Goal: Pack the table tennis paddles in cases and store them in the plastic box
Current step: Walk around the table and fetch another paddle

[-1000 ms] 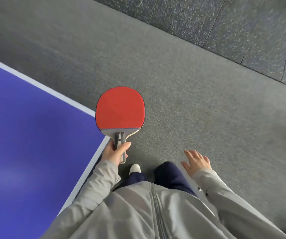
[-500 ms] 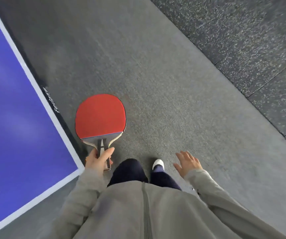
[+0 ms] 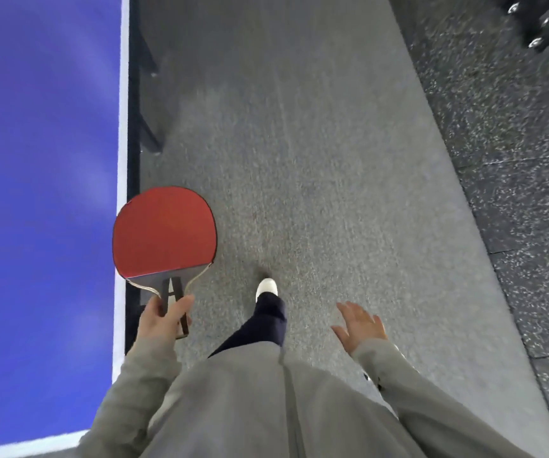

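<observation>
A person in a grey zipped jacket [image 3: 266, 408] stands beside a blue table tennis table [image 3: 42, 193], seen from above. The left hand [image 3: 162, 317] grips a red-faced paddle [image 3: 164, 231] by its handle, thumb laid across the front and the other fingers curled behind it. The blade points to the far side, held in the air over the table's white-lined right edge and the grey carpet [image 3: 299, 160]. The right hand [image 3: 360, 325] hangs free near the body, well apart from the paddle, its fingers straight and slightly spread, holding nothing. One leg in dark trousers ends in a white shoe [image 3: 266, 287], set forward on the carpet between the hands. Dark speckled flooring [image 3: 514, 160] runs along the right, with castor wheels [image 3: 536, 43] at the far right corner.
</observation>
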Motion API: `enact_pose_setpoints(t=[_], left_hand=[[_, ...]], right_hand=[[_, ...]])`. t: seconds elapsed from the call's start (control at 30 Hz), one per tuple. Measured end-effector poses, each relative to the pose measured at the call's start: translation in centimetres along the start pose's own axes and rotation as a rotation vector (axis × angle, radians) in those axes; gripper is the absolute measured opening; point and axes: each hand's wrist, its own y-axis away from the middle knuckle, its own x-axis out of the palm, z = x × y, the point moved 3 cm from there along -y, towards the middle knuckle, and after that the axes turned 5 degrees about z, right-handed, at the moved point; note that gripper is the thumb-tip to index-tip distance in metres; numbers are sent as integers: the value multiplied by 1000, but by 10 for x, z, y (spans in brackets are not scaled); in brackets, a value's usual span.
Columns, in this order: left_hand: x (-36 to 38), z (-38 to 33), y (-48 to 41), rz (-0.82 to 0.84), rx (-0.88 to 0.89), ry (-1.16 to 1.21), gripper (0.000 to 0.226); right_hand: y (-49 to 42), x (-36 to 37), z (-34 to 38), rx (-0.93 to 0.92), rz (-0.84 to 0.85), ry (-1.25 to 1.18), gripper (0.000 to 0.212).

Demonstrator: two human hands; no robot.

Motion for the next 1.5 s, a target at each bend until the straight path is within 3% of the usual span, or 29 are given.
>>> enact_pose_setpoints(t=[0.1,0.43,0.73,1.07,1.5], left_hand=[[40,-52,-42,-1,23,-12,12],[169,-207,-165,112,79,-28,27],[241,-306,-282,-91,35,98,28],[228,-401,-385,-250,8,151,33],[218,-583,-578,-30,63,52,31]], right_hand=[[-33,-60,-1,30,6,-8,57],[-159,-269,16,27,-70,33,57],[-299,-448,58,-191,-29,201,56],[-417,-609,149,-290,2,359,59],[-541,-766,294,-243,-55,314,59]])
